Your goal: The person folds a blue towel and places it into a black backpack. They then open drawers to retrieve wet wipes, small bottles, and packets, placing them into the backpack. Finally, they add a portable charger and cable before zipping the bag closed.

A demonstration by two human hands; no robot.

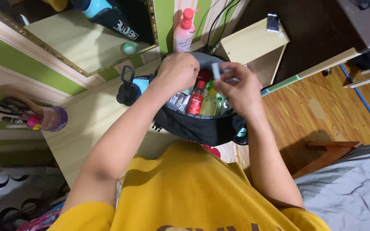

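- Right hand is up over the open black pouch, thumb and fingertips pinching a small white tube held upright above the contents.
- Left hand is curled into a loose fist at the far rim of the pouch, knuckles up; what it grips, if anything, is hidden.
- Between the hands, inside the pouch: a red-capped bottle standing upright, a pale yellow-green bottle just right of it, silvery sachets to the left.
- The pouch sits on a pale wooden tabletop, at its near right edge.
- Far side: a pink pump bottle against the striped wall.
- Left of the pouch: a black bottle cap with loop; far left, a purple cup holding scissors.
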